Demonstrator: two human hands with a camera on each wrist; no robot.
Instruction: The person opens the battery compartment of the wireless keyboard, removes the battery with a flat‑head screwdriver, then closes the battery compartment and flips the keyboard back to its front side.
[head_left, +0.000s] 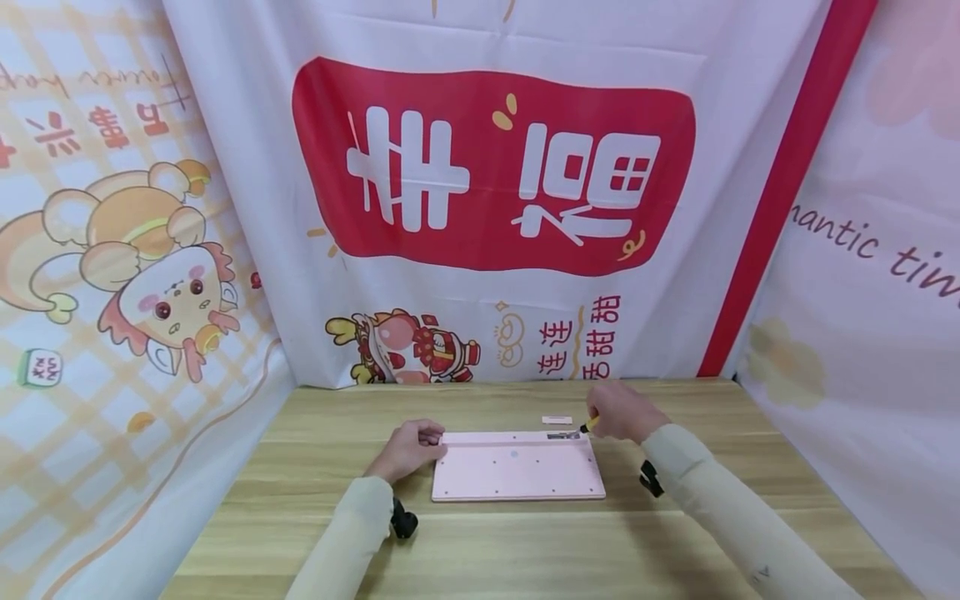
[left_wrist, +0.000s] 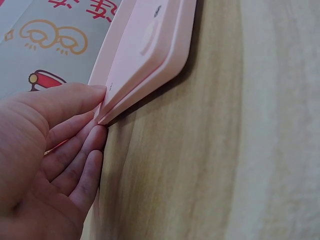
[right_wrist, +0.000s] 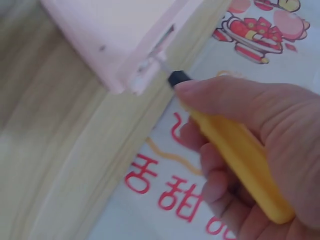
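A pink keyboard [head_left: 517,479] lies underside up on the table, with small screws over its back and an open battery slot [head_left: 561,435] near its far right edge. My left hand [head_left: 407,452] pinches its far left corner; in the left wrist view the thumb [left_wrist: 75,102] presses on top and the fingers bear against the edge. My right hand [head_left: 624,410] grips a screwdriver [right_wrist: 235,155] with a yellow handle and black collar. Its thin shaft reaches the right end of the slot; blur hides exactly what the tip touches.
A small pale pink cover strip [head_left: 557,420] lies on the table just behind the keyboard. The wood-grain table [head_left: 495,550] ends at a printed cloth [head_left: 487,325] at the back, with more cloth on both sides.
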